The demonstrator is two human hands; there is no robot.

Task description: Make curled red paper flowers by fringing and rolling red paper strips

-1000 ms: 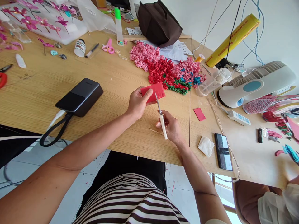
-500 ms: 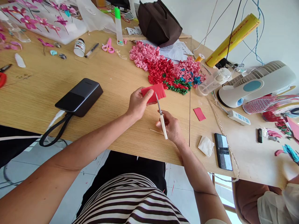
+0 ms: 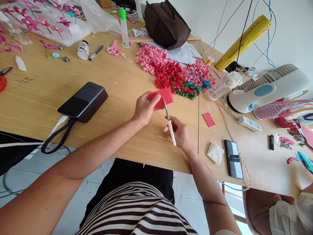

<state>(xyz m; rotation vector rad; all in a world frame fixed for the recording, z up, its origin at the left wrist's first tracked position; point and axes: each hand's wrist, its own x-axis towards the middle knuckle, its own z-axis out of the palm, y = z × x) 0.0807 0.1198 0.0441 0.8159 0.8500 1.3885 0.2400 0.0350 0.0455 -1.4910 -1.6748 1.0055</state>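
My left hand (image 3: 146, 107) pinches a red rectangular piece (image 3: 167, 94), perhaps paper or cloth, between thumb and fingers. Narrow slits run into its right part, making a fringe along the lower edge. My right hand (image 3: 179, 132) is closed around scissors (image 3: 171, 130) with a white handle. Their metal blades point up and away from me, with the tips at the lower edge of the red piece, near my left thumb. A thin pale stick (image 3: 163, 138) lies on the table under the scissors. To the right is a second, smaller red piece (image 3: 208, 119), lying flat.
Behind my hands is a heap of pink, red and green small flowers (image 3: 168, 70). A power bank (image 3: 83, 101) stands at left; a phone (image 3: 233, 159) and folded tissue (image 3: 215, 153) lie at right. Farther right are a white fan-like device (image 3: 269, 88) and a seated person (image 3: 281, 209).
Almost nothing differs. Both hands hold their places with the red piece and scissors; the scissors have shifted only very slightly.
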